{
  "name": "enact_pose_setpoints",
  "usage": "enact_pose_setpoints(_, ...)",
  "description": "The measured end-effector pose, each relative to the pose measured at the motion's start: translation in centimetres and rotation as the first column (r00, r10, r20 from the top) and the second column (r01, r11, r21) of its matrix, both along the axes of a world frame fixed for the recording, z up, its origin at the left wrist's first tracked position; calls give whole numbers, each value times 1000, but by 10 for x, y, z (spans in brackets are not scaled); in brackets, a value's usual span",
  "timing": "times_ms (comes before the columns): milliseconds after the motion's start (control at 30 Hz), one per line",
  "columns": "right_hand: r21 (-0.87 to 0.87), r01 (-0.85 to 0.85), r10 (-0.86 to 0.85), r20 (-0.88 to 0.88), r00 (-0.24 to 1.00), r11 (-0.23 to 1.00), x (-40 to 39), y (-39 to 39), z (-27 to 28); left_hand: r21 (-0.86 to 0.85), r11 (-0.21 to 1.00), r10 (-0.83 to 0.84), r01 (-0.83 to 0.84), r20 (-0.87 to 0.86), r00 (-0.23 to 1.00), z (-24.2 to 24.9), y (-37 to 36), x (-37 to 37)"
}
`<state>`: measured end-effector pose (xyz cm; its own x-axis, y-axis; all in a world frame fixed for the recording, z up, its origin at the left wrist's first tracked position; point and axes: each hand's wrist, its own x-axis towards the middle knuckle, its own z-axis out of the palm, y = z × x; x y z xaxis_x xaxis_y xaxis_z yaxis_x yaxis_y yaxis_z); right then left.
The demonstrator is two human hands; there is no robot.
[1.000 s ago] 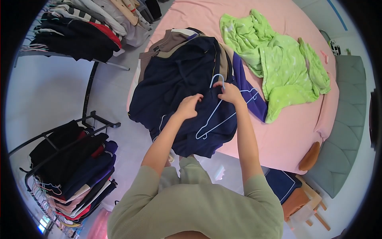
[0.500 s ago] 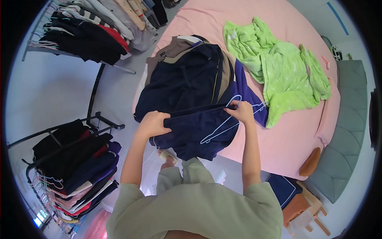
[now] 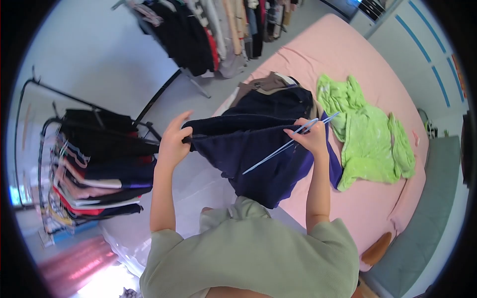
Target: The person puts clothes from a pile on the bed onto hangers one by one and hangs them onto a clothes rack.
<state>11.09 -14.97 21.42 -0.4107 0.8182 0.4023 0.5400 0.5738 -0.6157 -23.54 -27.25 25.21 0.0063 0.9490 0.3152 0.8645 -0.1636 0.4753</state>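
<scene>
A dark navy garment [image 3: 253, 154] hangs stretched between my hands, its wide top opening pulled taut. At its left corner, my left hand [image 3: 174, 141] grips the edge between thumb and fingers, with one finger pointing up. My right hand [image 3: 313, 136] pinches the other end of the opening and also holds a light-blue hanger [image 3: 268, 157]. The hanger slants down across the front of the garment, its hook end by my right fingers. Behind the held garment lies a pile of dark and brown clothes [image 3: 278, 102] on the pink bed [image 3: 303, 47].
A lime-green fleece garment [image 3: 370, 131] is spread on the bed to the right. At the left stands a black rack [image 3: 42, 144] hung with dark clothes [image 3: 107, 169]. Another row of hanging clothes [image 3: 184, 39] is at the back. A grey padded headboard [image 3: 425, 198] borders the bed.
My view has turned, shifting the racks and bed. The garment's opening is lifted and pulled wider, my left hand now higher and farther left. The hanger stays in my right hand, seen more edge-on.
</scene>
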Motion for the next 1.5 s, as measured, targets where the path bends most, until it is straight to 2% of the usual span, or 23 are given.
enact_pose_setpoints(67, 129, -91, 95, -31, 995, 987, -25, -10, 24, -211, 977, -9, 41, 149, 989, 5, -29, -19)
enact_pose_setpoints(100, 141, -121, 127, -33, 991, 983, -40, -16, 33, -365, 930, 6, 47, 142, 990, -4, -44, -32)
enact_pose_setpoints(167, 333, -221, 256, -64, 965, 917, -68, -33, 47, -485, 874, 60, 8, 124, 990, -20, -81, -50)
enact_pose_setpoints(233, 338, -280, 304, -20, 952, 898, -88, -54, 60, -440, 893, 148, -98, 80, 986, -14, -117, -56)
enact_pose_setpoints(300, 341, -321, 344, -9, 939, 884, -107, -79, 69, -242, 914, 335, -326, -4, 942, -2, -155, -59)
enact_pose_setpoints(367, 352, -377, 410, -23, 912, 857, -125, -106, 71, 39, 856, 516, -515, -10, 856, 7, -188, -66)
enact_pose_setpoints(433, 360, -420, 465, -45, 884, 833, -140, -136, 68, 117, 789, 597, -604, 91, 797, 19, -221, -72)
enact_pose_setpoints(533, 76, -460, 466, -94, 880, 884, -153, -184, 68, 258, 743, 586, -617, 195, 787, 31, -268, -80)
enact_pose_setpoints(567, 85, -475, 481, -94, 872, 876, -159, -197, 68, 267, 731, 597, -628, 197, 778, 35, -281, -83)
enact_pose_setpoints(667, -166, -475, 442, -201, 874, 864, -173, -236, 54, 375, 736, 447, -564, 356, 820, 50, -321, -86)
enact_pose_setpoints(700, -163, -491, 457, -204, 865, 856, -178, -247, 49, 393, 734, 397, -554, 413, 820, 49, -332, -91)
enact_pose_setpoints(767, -332, -498, 351, -414, 840, 801, -187, -265, 40, 405, 731, 329, -549, 496, 804, 49, -352, -95)
enact_pose_setpoints(800, -345, -506, 340, -440, 831, 791, -190, -270, 39, 361, 725, 327, -586, 569, 755, 54, -363, -92)
enact_pose_setpoints(900, -411, -505, 184, -610, 771, 759, -204, -280, 41, 416, 656, 381, -629, 537, 752, 67, -393, -92)
enact_pose_setpoints(967, -561, -584, -46, -743, 667, 587, -215, -277, 43, 446, 569, 471, -690, 512, 719, 76, -413, -94)
enact_pose_setpoints(1033, -596, -625, -240, -792, 561, 505, -237, -290, 61, 443, 498, 546, -745, 507, 667, 85, -434, -96)
enact_pose_setpoints(1100, -449, -805, -154, -893, 424, 387, -250, -306, 69, 431, 436, 622, -790, 489, 611, 95, -452, -93)
enact_pose_setpoints(1133, -450, -817, -141, -892, 429, 362, -258, -318, 77, 437, 405, 685, -803, 438, 583, 97, -460, -95)
enact_pose_setpoints(1200, -363, -884, -244, -923, 297, 296, -278, -350, 92, 413, 339, 788, -845, 366, 495, 101, -471, -96)
enact_pose_setpoints(1300, -266, -932, -243, -948, 205, 248, -302, -390, 108, 440, 265, 848, -858, 317, 424, 105, -483, -98)
enact_pose_setpoints(1333, -266, -919, -241, -950, 199, 291, -307, -405, 117, 445, 242, 859, -862, 316, 404, 105, -488, -99)
enact_pose_setpoints(1400, -260, -933, -262, -945, 194, 248, -313, -423, 130, 451, 259, 912, -854, 177, 370, 105, -497, -101)
enact_pose_setpoints(1500, -279, -934, -283, -935, 212, 223, -326, -431, 136, 389, 252, 938, -886, 128, 324, 108, -509, -101)
